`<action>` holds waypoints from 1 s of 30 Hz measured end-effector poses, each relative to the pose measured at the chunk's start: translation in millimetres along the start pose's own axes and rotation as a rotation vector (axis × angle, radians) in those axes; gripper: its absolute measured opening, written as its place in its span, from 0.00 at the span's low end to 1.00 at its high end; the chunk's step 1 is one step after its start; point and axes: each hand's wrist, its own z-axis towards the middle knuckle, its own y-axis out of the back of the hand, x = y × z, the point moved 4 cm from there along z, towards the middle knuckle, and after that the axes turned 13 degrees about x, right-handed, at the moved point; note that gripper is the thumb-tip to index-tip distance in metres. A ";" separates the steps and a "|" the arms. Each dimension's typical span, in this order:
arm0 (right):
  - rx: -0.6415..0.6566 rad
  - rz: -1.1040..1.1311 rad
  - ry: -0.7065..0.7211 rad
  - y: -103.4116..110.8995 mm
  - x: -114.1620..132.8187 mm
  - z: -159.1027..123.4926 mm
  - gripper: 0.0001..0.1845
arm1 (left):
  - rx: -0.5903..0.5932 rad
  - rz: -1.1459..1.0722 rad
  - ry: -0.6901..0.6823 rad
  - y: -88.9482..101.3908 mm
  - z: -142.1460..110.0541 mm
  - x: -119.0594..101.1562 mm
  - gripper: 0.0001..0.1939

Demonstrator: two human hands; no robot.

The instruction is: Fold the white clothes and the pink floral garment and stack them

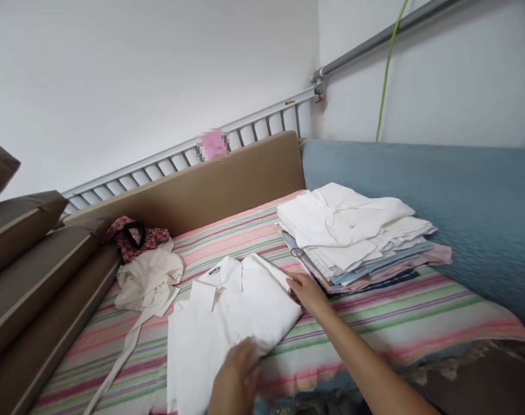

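Observation:
A folded white collared shirt (227,317) lies on a striped sheet (374,323). My left hand (238,374) rests on the shirt's near edge, fingers curled over the fabric. Further right, my right hand (308,291) touches the shirt's right side with fingers stretched out, just beside a stack of folded clothes (357,236), white on top with blue and pink pieces below.
A crumpled cream garment with a long strap (147,282) and a pink floral item (132,236) lie at the left. Brown cushions (33,271) line the left side, a tan headboard (210,184) the back, a blue quilted cover (439,196) the right.

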 end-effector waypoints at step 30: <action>0.204 -0.524 -0.020 -41.4 3.9 24.2 0.16 | -0.692 -0.547 0.484 107.7 -14.3 107.1 0.22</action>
